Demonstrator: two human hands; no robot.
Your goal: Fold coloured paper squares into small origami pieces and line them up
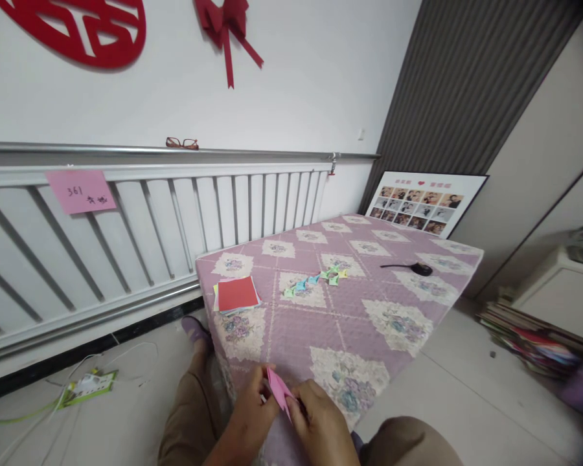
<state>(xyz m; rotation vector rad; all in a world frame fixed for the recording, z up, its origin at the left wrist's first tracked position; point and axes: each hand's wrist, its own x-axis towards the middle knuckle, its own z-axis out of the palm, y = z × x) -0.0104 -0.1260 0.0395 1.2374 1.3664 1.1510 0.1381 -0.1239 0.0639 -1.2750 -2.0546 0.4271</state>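
Note:
Between my two hands, near the front edge of the table, is a piece of pink folded paper [280,389]. My left hand [252,408] pinches its left side between thumb and fingers. On the other side, my right hand [315,414] grips the lower right part, with its thumb over the paper. The paper stands tilted, and its lower end is partly covered by my fingers. Farther up the cloth lie several small folded paper pieces [313,279] in green, blue and yellow. A stack of coloured paper squares [237,294], red on top, rests at the left edge.
A purple flowered tablecloth [291,336] covers the table. A dark spoon-like object [420,268] lies at the right, and a photo board [420,200] leans at the far end. The radiator [252,207] runs along the left wall. On the floor sits a power strip [90,386] with cables.

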